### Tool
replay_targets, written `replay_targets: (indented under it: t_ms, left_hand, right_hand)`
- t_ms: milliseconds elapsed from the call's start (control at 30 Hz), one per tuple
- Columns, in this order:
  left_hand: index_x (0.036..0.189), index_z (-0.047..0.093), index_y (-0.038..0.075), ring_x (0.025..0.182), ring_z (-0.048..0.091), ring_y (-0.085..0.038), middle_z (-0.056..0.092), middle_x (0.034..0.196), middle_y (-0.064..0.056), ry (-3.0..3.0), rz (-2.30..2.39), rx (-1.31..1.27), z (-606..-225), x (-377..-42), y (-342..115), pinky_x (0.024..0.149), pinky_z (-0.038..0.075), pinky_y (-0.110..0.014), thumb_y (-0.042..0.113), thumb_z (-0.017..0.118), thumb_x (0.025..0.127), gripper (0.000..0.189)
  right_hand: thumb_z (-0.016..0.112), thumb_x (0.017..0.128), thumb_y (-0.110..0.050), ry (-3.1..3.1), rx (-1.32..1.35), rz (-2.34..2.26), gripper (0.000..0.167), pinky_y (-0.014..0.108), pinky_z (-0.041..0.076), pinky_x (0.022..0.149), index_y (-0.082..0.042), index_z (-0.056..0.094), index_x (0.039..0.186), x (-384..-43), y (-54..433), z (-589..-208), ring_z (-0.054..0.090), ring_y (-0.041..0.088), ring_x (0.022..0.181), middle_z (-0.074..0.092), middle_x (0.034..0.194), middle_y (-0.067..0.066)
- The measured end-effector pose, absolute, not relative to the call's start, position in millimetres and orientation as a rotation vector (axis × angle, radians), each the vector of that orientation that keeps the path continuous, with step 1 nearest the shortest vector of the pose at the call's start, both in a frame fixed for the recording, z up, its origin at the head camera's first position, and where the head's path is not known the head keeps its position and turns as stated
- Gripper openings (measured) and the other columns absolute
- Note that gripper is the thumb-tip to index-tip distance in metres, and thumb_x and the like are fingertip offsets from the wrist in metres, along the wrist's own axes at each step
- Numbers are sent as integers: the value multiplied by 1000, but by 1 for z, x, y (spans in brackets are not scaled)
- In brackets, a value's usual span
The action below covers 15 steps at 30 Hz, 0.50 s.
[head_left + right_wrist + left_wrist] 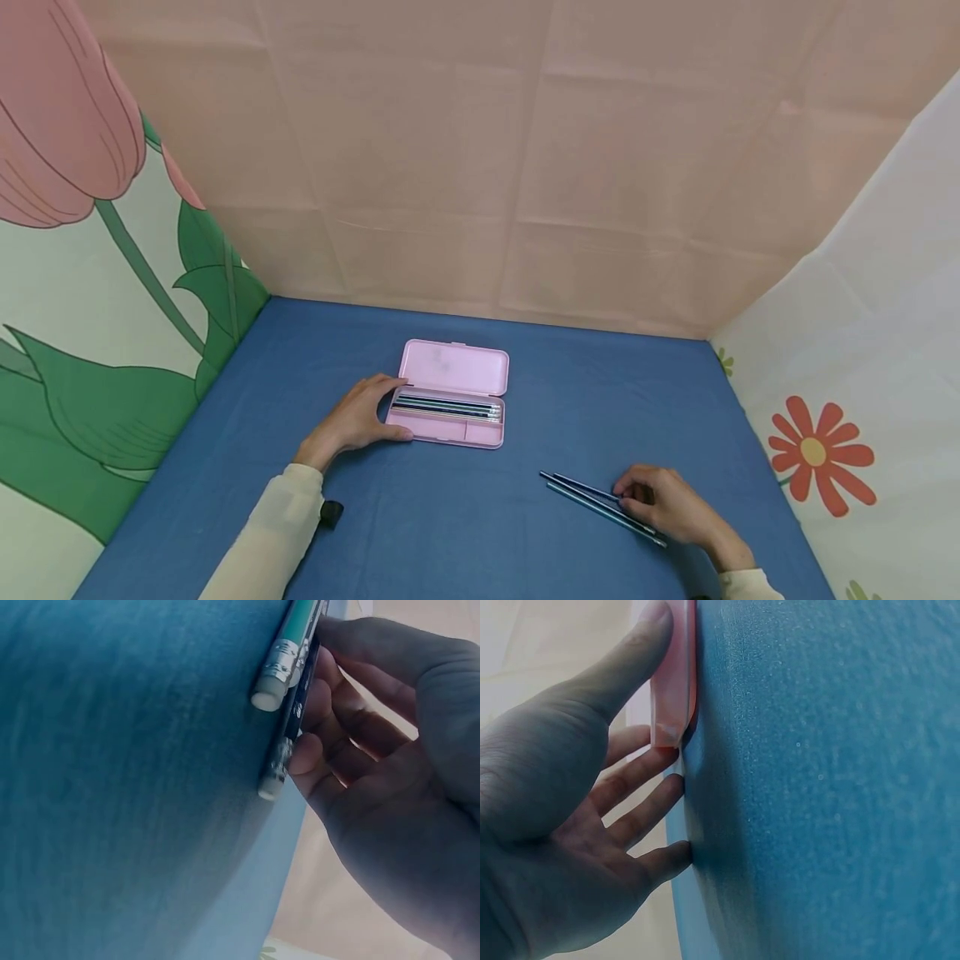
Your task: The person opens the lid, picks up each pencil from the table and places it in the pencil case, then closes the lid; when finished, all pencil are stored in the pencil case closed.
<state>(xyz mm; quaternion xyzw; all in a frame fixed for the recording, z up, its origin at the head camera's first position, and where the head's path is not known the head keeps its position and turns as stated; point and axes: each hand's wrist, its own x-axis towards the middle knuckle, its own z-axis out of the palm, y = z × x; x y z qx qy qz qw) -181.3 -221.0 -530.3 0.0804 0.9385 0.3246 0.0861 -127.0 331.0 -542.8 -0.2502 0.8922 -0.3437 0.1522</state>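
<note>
A pink pencil case [435, 429] lies on the blue cloth with its lid [453, 369] raised at the back. Several pencils [446, 407] lie side by side in its long compartment. My left hand [358, 417] holds the case's left end, thumb along the near side and fingers at the far side. To the right, my right hand [671, 504] pinches a dark pencil [297, 705] between thumb and fingers. Close beside it lies a green pencil [300, 622] with a silver ferrule and white eraser. The pencils' far ends point left, toward the case.
The blue cloth [465, 508] covers the work surface. A beige sheet [487, 167] stands at the back. Flower-printed cloth walls rise at the left [150, 283] and right [885, 333]. A small black object [331, 513] sits by the left cuff.
</note>
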Motion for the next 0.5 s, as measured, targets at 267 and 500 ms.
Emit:
replay_targets:
  t_ms: [267,500]
  left_hand:
    - [167,54,9,157,46,-53,53,170,-24,2797,979,250,-532,-181,-222,125,40,-80,43,100,86,98]
    - [166,54,9,157,47,-53,53,169,-24,2798,986,252,-532,-181,-222,125,40,-80,42,101,86,98]
  right_hand:
    - [81,104,-11,2627,-677,-922,9,24,51,65,-19,80,107,-129,331,-545,58,-3,75,70,92,-11]
    - [78,105,-7,2644,-677,-929,10,24,53,67,-17,80,107,-130,330,-542,59,-3,79,72,95,-9]
